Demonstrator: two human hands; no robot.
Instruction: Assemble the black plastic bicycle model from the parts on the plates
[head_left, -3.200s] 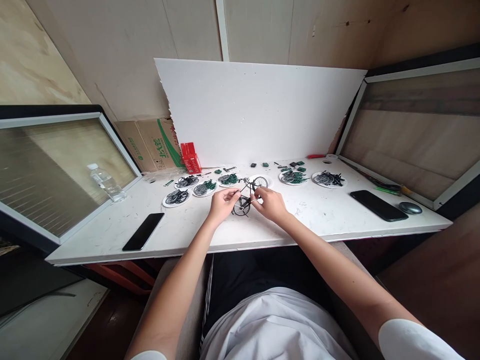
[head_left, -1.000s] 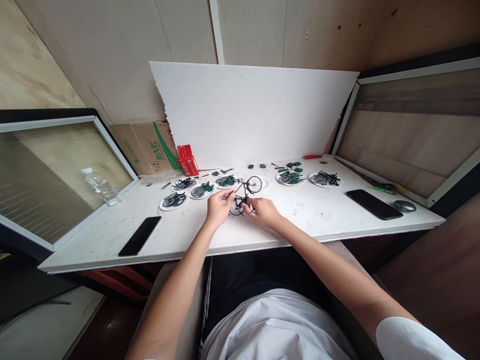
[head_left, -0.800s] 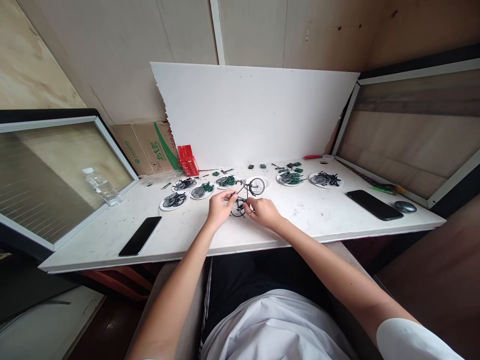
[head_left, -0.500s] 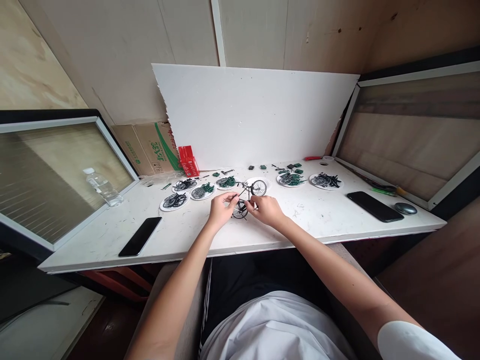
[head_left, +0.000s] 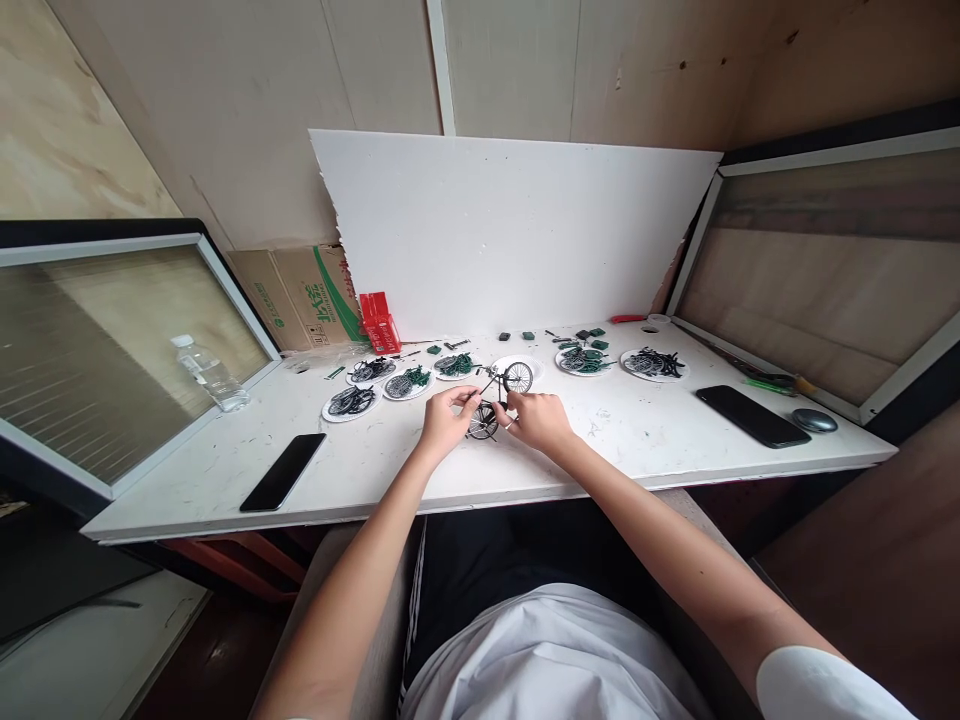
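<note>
A small black model bicycle (head_left: 499, 397) stands on the white table (head_left: 615, 440) in front of me. My left hand (head_left: 444, 422) pinches its frame from the left, fingers closed on it. My right hand (head_left: 536, 420) grips it from the right near the rear wheel (head_left: 482, 421). The front wheel (head_left: 517, 377) points away from me. Behind it lie several white round plates of black and green parts, such as one at the left (head_left: 350, 401) and one at the right (head_left: 655, 363).
A black phone (head_left: 283, 471) lies at the left, another phone (head_left: 751, 415) and a grey mouse (head_left: 814, 420) at the right. A water bottle (head_left: 204, 372), a cardboard box (head_left: 304, 293) and a red box (head_left: 381, 321) stand at the back. A white board (head_left: 510, 235) leans on the wall.
Both hands stay on the model bicycle and have shifted it slightly. My fingers have changed their hold near the frame and rear wheel. The camera has moved a little.
</note>
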